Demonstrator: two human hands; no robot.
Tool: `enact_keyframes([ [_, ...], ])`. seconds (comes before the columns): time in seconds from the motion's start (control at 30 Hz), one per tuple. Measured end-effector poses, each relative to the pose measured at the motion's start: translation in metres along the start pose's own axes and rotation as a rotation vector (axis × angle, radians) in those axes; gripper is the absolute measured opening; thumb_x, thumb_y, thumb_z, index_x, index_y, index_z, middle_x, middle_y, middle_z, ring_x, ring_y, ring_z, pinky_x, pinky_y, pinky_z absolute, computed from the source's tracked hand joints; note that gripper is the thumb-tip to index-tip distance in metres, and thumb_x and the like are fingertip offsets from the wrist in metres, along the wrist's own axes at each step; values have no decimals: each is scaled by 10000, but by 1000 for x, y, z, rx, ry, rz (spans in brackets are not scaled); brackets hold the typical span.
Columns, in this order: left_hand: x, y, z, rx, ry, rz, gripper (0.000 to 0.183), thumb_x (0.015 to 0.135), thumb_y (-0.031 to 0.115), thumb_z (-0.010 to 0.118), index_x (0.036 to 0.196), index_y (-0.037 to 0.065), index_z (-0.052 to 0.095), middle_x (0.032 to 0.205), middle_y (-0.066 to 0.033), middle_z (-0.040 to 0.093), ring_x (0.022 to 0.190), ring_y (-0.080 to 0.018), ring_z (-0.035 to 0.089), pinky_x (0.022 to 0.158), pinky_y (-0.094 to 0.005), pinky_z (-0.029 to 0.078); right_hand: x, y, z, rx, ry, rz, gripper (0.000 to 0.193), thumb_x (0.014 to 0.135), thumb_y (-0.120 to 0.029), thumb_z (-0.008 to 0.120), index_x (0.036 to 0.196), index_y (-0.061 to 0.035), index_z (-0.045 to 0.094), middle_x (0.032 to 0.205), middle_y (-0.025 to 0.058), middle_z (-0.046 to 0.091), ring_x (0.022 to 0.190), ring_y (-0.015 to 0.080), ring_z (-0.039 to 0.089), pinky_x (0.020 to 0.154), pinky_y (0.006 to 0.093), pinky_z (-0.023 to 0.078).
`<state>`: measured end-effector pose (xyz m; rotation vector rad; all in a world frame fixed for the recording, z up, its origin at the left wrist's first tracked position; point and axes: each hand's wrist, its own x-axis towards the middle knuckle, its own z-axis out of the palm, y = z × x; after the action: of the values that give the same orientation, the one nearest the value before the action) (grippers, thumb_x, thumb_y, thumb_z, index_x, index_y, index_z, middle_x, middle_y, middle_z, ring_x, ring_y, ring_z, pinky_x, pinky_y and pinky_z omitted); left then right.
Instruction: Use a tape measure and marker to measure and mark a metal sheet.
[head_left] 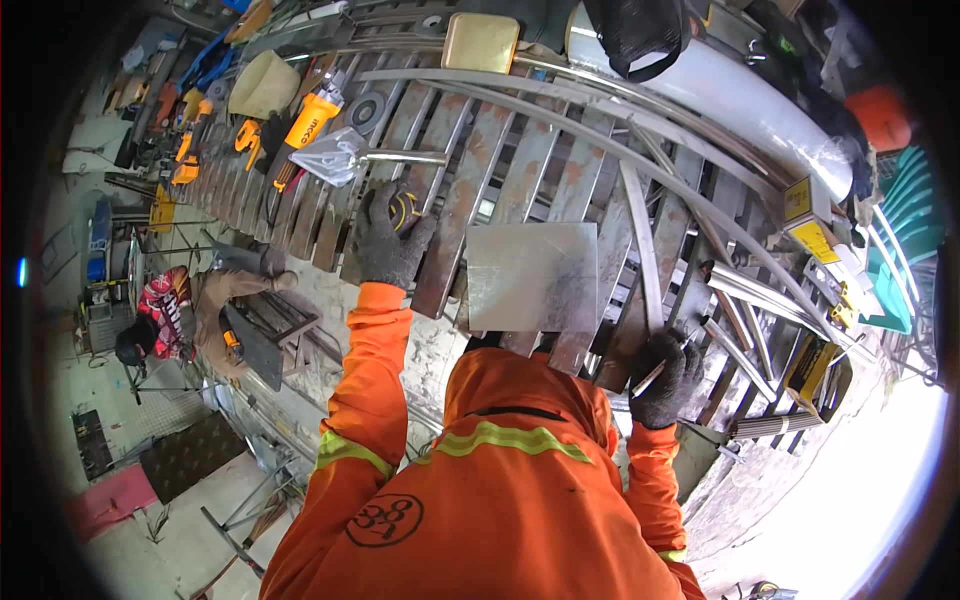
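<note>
My left hand (393,243), in a grey glove, is closed around a yellow and black tape measure (404,211) above the slatted metal bench (465,190). A flat, nearly square metal sheet (532,277) lies on the slats between my hands, close to my body. My right hand (668,383), in a dark glove, has its fingers curled around a thin silver piece (648,380), whose kind I cannot make out. Just beyond that hand, a long narrow metal strip (641,245) runs away across the slats. Neither hand touches the sheet.
A yellow angle grinder (315,115) lies far left, near a plastic-wrapped piece (333,158) on a metal tube. Long curved bars (600,115) cross the bench before a big pale cylinder (720,100). Metal tubes (740,285) lie right. A co-worker (165,315) is at the left.
</note>
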<state>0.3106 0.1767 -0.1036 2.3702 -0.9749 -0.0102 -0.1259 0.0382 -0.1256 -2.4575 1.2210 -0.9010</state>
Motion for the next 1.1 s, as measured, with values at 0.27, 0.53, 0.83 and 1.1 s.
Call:
enact_keyframes([
  [0.27,-15,-16,28,-93,245,19,903,841,331,941,1594,89,505,1567,-289,499,1418,-430,551,1164,-518,483,-1,1,-2,-54,-31,-17,295,880,-152,744,1174,-129,740,1293,130,761,1212,358,710,1043,508,510],
  [0.53,-7,-7,19,-52,178,-147,1023,728,411,994,1579,104,515,1524,-272,522,1378,-454,548,1184,-558,447,-7,6,1,-39,-69,-26,285,884,-97,698,1168,-101,724,1260,139,763,1188,360,705,1058,506,501],
  [0.83,-13,-51,28,-1037,149,-286,707,782,249,963,1394,84,650,1225,-71,683,1084,-193,668,991,-362,569,-1,-8,-4,-11,-48,0,283,895,-135,741,1174,-96,715,1235,144,750,1193,401,679,1061,523,484],
  [1.1,-42,-6,16,-1711,-34,-354,604,983,317,785,1482,35,594,1331,-158,680,1205,-318,673,1060,-480,560,1,3,-3,22,-34,-56,314,872,-118,733,1184,-96,711,1177,145,752,1178,380,691,1076,514,468],
])
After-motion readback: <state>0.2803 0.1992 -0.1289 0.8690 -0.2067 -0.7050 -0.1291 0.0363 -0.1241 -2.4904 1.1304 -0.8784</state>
